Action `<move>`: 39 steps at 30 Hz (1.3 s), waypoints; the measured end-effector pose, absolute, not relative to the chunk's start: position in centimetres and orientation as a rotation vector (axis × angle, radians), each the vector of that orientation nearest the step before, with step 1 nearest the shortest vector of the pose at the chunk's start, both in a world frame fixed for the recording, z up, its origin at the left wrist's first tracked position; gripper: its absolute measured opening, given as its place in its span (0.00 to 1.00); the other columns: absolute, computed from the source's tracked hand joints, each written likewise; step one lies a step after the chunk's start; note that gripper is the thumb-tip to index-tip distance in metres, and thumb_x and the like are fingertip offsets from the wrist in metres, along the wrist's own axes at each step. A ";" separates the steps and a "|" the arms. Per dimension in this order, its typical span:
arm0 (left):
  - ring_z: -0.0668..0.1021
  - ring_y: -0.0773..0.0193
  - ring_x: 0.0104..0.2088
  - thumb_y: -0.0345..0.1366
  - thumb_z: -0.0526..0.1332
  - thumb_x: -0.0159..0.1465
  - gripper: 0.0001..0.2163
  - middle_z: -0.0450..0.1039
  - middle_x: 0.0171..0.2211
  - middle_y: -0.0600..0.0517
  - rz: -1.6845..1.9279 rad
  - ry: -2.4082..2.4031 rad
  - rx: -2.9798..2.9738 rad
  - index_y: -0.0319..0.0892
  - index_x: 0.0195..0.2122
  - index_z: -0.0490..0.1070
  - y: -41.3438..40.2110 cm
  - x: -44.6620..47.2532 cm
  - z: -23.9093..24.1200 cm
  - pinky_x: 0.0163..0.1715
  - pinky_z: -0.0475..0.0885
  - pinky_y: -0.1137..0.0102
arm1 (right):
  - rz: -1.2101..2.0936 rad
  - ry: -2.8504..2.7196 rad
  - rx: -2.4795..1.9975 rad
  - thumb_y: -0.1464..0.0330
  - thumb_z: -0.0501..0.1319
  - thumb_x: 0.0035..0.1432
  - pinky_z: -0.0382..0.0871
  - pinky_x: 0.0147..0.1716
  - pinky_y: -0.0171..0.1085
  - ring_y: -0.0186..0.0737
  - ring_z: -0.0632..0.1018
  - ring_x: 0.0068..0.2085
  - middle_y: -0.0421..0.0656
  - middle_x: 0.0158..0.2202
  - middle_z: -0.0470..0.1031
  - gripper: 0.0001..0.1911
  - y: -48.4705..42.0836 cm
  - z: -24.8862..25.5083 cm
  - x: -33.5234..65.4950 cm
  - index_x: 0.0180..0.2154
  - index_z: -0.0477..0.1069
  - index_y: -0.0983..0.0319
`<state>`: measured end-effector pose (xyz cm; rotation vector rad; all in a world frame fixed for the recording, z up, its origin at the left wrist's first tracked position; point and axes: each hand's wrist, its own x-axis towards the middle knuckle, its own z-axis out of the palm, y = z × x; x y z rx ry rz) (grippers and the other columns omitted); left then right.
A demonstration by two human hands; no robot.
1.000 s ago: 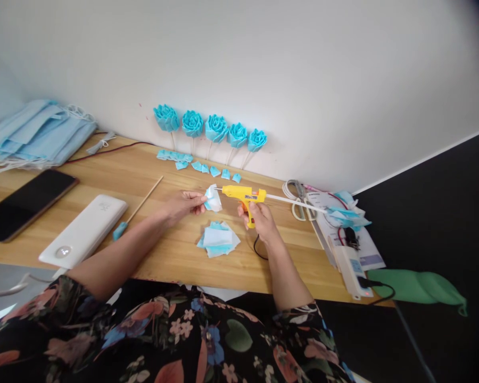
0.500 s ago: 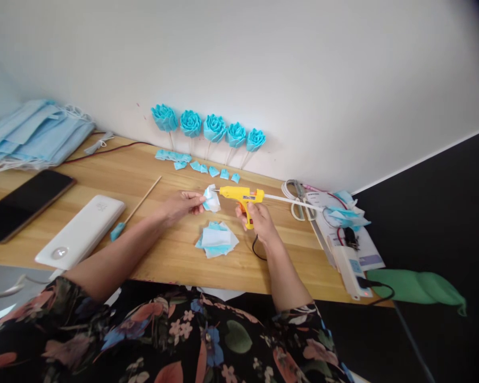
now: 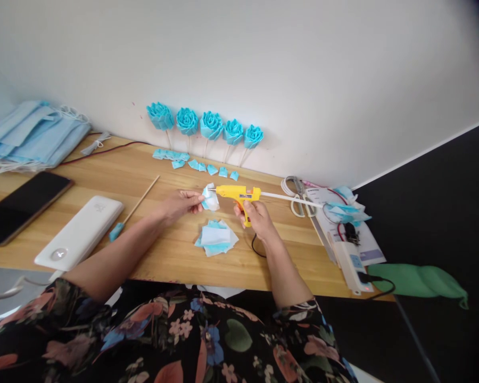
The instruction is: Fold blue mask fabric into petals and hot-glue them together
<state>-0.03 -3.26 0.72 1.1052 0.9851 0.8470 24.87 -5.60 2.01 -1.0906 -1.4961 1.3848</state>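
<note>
My left hand (image 3: 184,204) pinches a small white and light-blue fabric piece (image 3: 211,198) by its left edge, above the table. Wrapped round the handle of a yellow hot glue gun (image 3: 233,191), my right hand (image 3: 258,217) holds it with the nozzle pointing left. The nozzle tip is over the fabric piece; whether they touch I cannot tell. A long white glue stick (image 3: 289,199) sticks out of the gun's back end. Just below lies a stack of cut fabric pieces (image 3: 216,238). Left of my left hand rests a wooden stick (image 3: 141,199) with a blue folded tip.
Several blue fabric roses (image 3: 211,125) on sticks lean against the wall, with small folded petals (image 3: 212,169) before them. At left lie face masks (image 3: 35,133), a phone (image 3: 24,207) and a white power bank (image 3: 80,231). Scissors (image 3: 299,205) and a power strip (image 3: 353,268) are at right.
The glue gun's nozzle has shifted slightly left over the fabric piece. My grip on both things stays the same, and the whole view has moved a little.
</note>
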 end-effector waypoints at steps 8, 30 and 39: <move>0.68 0.69 0.22 0.54 0.72 0.47 0.20 0.72 0.19 0.51 0.836 1.008 1.110 0.39 0.20 0.75 -3.3 0.1 1.0 0.25 0.63 0.73 | 1.354 -1.544 -1.132 0.45 0.56 0.59 0.62 0.18 0.30 0.28 0.64 0.21 0.38 0.23 0.64 0.27 -5.5 1.5 25.1 0.25 0.68 0.63; 0.68 0.73 0.20 0.38 0.70 0.55 0.11 0.69 0.18 0.54 1.077 0.891 0.763 0.37 0.24 0.73 -3.0 0.1 0.2 0.22 0.60 0.76 | 1.395 -1.497 -1.128 0.44 0.56 0.58 0.64 0.17 0.31 0.32 0.67 0.24 0.43 0.27 0.70 0.29 -5.5 1.8 25.5 0.32 0.75 0.64; 0.68 0.73 0.19 0.38 0.70 0.55 0.11 0.69 0.17 0.54 1.081 0.877 0.739 0.37 0.23 0.73 -3.0 0.1 0.3 0.21 0.61 0.77 | 1.397 -1.481 -1.149 0.45 0.58 0.57 0.63 0.16 0.30 0.30 0.65 0.23 0.41 0.27 0.70 0.27 -5.5 1.6 25.3 0.33 0.73 0.64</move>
